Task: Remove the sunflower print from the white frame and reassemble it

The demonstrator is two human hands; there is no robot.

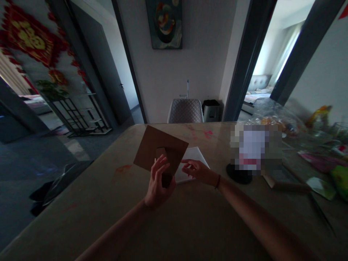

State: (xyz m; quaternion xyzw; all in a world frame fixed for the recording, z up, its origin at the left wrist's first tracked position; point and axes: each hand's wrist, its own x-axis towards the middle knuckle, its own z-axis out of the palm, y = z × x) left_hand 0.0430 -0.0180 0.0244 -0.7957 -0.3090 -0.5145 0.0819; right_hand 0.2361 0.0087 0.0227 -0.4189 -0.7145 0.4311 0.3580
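Note:
My left hand (pixel 160 186) is closed on a brown backing board (pixel 153 141), tilted up above the table. The board is a flat square panel with a smaller flap at its middle, like the back of a picture frame. My left fingers and thumb curl around a dark part at the flap's lower end, mostly hidden. My right hand (pixel 199 172) is at the board's right edge, its index finger stretched toward it and the other fingers loosely bent, with nothing visible in them. Under it, on the table, lies a white flat rectangular thing (pixel 199 154), partly covered by the board and hand.
The table (pixel 108 203) has orange and pink stains. To the right are a round black base (pixel 239 174) below a blurred-out patch, a box-like thing (pixel 288 181), a dark thin stick (pixel 322 214) and clear plastic bags (pixel 277 112). A quilted chair (pixel 186 110) stands beyond the far edge.

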